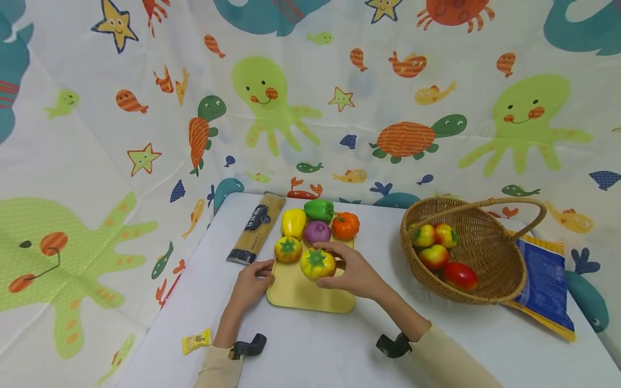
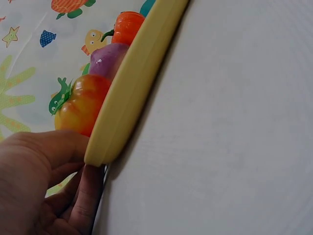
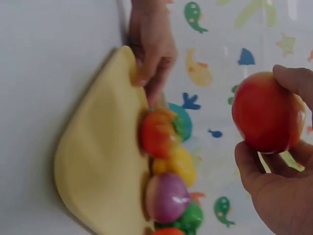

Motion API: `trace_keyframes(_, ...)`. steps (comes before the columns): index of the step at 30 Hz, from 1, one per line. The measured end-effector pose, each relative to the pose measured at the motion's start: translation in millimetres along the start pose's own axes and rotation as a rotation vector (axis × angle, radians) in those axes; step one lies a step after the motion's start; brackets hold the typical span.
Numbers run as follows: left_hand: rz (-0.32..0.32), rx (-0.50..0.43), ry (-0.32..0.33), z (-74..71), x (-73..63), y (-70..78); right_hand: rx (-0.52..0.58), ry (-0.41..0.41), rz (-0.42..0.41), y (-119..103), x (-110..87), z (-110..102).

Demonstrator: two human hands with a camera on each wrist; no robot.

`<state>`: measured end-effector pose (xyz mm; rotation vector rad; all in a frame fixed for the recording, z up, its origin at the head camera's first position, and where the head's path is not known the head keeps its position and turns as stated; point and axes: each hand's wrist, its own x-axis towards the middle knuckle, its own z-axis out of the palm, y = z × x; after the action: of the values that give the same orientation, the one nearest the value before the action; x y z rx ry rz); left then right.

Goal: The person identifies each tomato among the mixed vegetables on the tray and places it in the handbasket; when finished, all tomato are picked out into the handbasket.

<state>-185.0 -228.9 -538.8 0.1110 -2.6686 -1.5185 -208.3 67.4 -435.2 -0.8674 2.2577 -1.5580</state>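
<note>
Right fingers (image 1: 335, 246): thumb and fingertips pinch a red-and-yellow tomato (image 1: 317, 264), green top upward, held above the yellow tray (image 1: 310, 300) and apart from it. Left hand (image 1: 251, 285): fingers and thumb pinch the tray's left edge. On the tray, beyond and beside the held item: second tomato (image 1: 288, 249), yellow pepper (image 1: 293, 222), purple onion (image 1: 317, 233), green pepper (image 1: 318, 209), orange pumpkin (image 1: 345, 226). Well to the right on the bench (image 1: 310, 350): wicker basket (image 1: 495, 253) with more produce. Assessment: the smooth round body calls for thumb and fingertips on opposite sides; any lowering is best slow, clear of its neighbours, with release only once it sits without rolling.
</note>
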Motion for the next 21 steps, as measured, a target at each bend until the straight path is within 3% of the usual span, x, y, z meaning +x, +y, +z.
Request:
trace_keyframes(6,-0.005,0.007,-0.004,-0.6,0.6,-2.0,-0.027,0.023,-0.053,-19,-25.2,-31)
trace_keyframes(11,-0.016,0.016,0.009,-2.2,1.0,-1.2,-0.061,0.038,-0.036,-32,-44.5,-57)
trace_keyframes(21,-0.018,0.014,-0.01,0.7,1.2,-1.7,-0.132,0.141,-0.048,-41,-82.3,-111)
